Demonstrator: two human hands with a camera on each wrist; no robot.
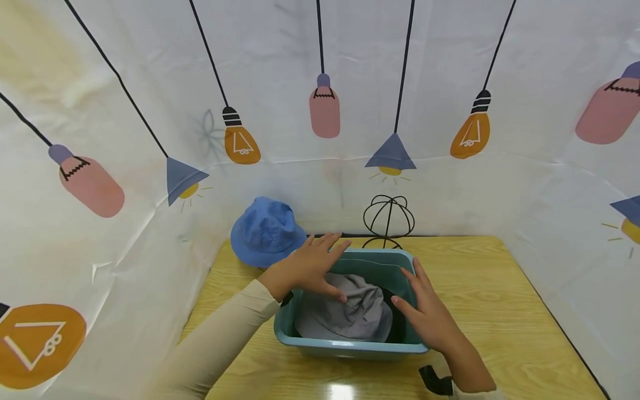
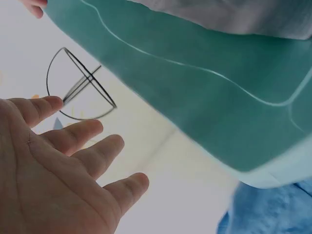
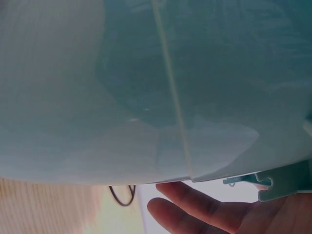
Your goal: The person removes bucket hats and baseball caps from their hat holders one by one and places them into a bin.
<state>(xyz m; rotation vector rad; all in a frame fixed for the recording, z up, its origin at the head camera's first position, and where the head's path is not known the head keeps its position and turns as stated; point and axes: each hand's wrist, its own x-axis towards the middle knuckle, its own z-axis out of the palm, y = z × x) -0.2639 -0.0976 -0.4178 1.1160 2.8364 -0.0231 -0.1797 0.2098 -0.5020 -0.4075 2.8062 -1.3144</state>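
Observation:
A teal plastic bin (image 1: 350,349) stands on the table. Inside it lies a grey cloth hat (image 1: 345,316), with a dark item (image 1: 399,319) partly hidden at its right side. Over the bin's left part my left hand (image 1: 310,266) hovers with fingers spread, holding nothing; the left wrist view shows its palm (image 2: 44,170) apart from the bin wall. My right hand (image 1: 430,314) is at the bin's right rim, fingers extended. In the right wrist view its fingers (image 3: 195,204) lie close to the bin's edge; contact is hard to tell.
A blue bucket hat (image 1: 267,230) sits at the table's back left, beside the bin. Behind the bin stands a black wire hat stand (image 1: 389,216). The wooden table (image 1: 480,289) meets a white sheet (image 1: 280,183) printed with lamps.

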